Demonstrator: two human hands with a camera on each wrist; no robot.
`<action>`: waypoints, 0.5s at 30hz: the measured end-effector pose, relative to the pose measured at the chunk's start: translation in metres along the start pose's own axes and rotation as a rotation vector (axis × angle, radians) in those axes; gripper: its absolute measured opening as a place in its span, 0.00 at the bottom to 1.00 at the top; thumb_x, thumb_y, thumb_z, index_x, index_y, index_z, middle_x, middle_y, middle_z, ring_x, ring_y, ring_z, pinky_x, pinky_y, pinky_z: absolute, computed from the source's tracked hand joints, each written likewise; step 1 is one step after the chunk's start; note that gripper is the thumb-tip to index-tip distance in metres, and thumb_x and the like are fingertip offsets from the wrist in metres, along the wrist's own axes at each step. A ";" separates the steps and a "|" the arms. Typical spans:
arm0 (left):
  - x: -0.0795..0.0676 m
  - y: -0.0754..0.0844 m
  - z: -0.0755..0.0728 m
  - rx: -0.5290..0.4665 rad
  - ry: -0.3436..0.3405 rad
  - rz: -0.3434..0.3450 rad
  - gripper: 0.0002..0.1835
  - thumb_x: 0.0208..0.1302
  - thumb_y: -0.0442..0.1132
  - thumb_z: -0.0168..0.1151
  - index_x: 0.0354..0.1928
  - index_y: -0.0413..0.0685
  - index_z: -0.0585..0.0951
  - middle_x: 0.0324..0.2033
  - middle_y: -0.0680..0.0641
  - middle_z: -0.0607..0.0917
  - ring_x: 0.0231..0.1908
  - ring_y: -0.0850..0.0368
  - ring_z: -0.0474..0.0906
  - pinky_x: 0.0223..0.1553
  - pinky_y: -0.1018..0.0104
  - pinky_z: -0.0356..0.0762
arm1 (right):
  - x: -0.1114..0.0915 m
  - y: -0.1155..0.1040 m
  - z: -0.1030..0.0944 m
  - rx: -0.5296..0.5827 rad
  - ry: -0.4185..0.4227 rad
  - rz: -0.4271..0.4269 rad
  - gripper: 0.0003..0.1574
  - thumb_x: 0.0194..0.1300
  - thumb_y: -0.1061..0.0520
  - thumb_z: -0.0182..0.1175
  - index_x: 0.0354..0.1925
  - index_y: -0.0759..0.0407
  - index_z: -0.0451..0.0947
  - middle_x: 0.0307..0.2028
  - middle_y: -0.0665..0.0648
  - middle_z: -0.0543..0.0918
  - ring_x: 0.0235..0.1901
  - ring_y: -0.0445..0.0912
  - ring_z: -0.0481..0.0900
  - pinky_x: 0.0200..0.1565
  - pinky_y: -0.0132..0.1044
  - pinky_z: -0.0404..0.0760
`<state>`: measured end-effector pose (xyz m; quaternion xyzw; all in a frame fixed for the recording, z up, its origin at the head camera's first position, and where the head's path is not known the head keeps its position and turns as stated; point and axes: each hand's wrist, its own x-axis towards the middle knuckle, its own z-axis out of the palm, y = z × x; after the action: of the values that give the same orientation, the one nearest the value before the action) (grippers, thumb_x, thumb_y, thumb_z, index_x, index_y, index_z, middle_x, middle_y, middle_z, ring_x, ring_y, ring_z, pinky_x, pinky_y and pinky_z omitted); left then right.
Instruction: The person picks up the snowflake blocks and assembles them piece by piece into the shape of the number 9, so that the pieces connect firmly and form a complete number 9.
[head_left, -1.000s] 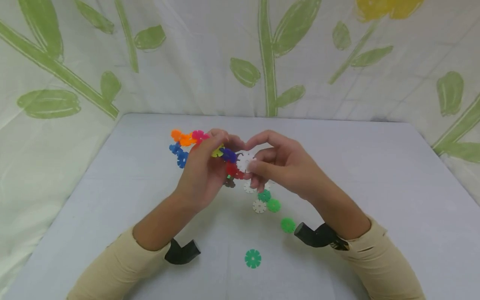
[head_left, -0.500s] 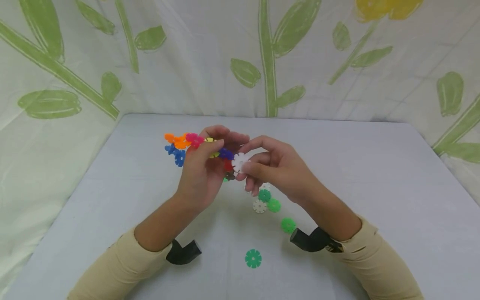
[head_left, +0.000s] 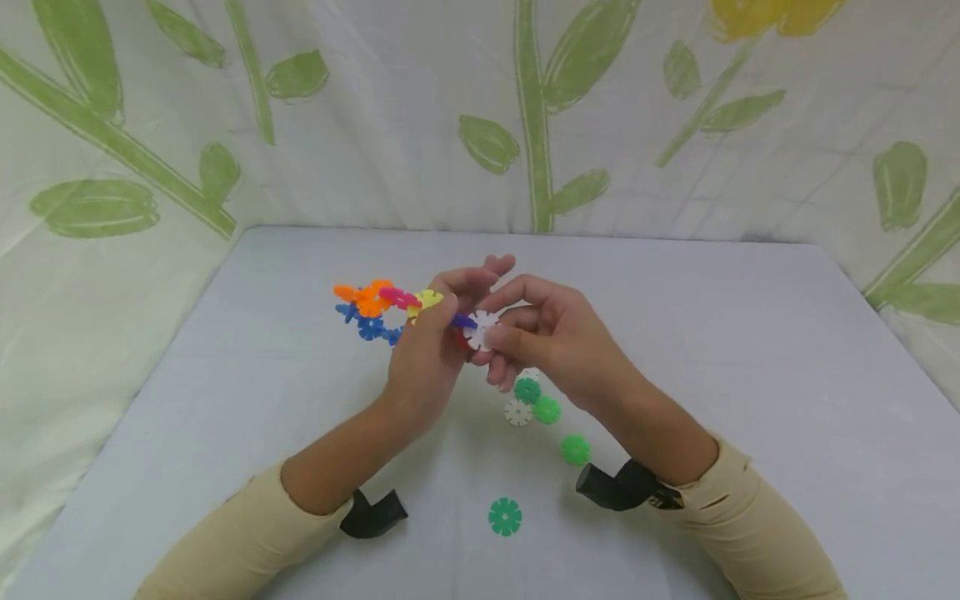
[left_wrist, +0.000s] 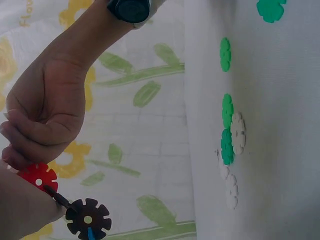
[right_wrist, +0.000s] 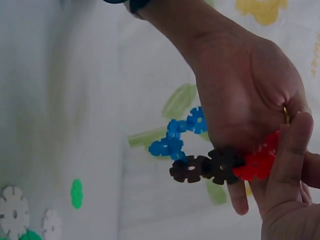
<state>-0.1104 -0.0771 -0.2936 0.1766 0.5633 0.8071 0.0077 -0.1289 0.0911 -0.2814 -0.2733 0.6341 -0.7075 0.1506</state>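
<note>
A loop of linked, notched plastic snowflake discs hangs from my left hand (head_left: 423, 367), which grips it between thumb and fingers above the table. Orange discs (head_left: 372, 297), a pink disc (head_left: 400, 298), a yellow disc (head_left: 427, 299) and blue discs (head_left: 370, 327) show at its left. Black discs (right_wrist: 223, 167) and red discs (right_wrist: 257, 164) appear in the right wrist view. My right hand (head_left: 573, 346) pinches a white disc (head_left: 477, 323) between thumb and fingers. Its edge meets a dark blue disc (head_left: 463, 320) at the loop's right end. My left palm hides part of the loop.
Loose discs lie below the hands: a green disc (head_left: 505, 517) near the front, a light green disc (head_left: 576, 450), and a small cluster with a white disc (head_left: 517, 412). A cloth backdrop (head_left: 405, 167) with painted leaves rises behind the table's far edge.
My right hand has shifted slightly left with the white disc. My left hand has turned and moved a little right, tilting the loop so more blue discs show.
</note>
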 end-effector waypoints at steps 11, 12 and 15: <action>0.002 0.005 -0.007 0.293 -0.060 -0.002 0.23 0.74 0.43 0.42 0.65 0.40 0.66 0.66 0.49 0.72 0.64 0.55 0.68 0.45 0.67 0.80 | 0.001 -0.002 -0.006 0.007 -0.009 -0.014 0.15 0.70 0.72 0.55 0.53 0.70 0.69 0.29 0.65 0.84 0.24 0.52 0.82 0.31 0.41 0.86; 0.002 0.003 -0.008 0.305 -0.070 -0.003 0.23 0.73 0.42 0.45 0.66 0.41 0.66 0.66 0.50 0.72 0.62 0.53 0.70 0.45 0.66 0.80 | 0.001 -0.003 -0.008 0.008 -0.003 -0.013 0.15 0.70 0.72 0.55 0.54 0.69 0.68 0.30 0.65 0.84 0.23 0.52 0.81 0.31 0.39 0.85; 0.002 -0.001 -0.011 0.300 -0.124 0.007 0.22 0.72 0.37 0.51 0.66 0.44 0.64 0.63 0.48 0.72 0.53 0.46 0.76 0.50 0.60 0.81 | 0.002 -0.005 -0.013 0.026 -0.009 -0.014 0.15 0.71 0.70 0.54 0.54 0.66 0.65 0.29 0.63 0.83 0.20 0.50 0.77 0.28 0.35 0.83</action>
<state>-0.1152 -0.0860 -0.2976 0.2272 0.6754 0.7015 0.0132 -0.1376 0.1017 -0.2770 -0.2788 0.6222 -0.7155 0.1522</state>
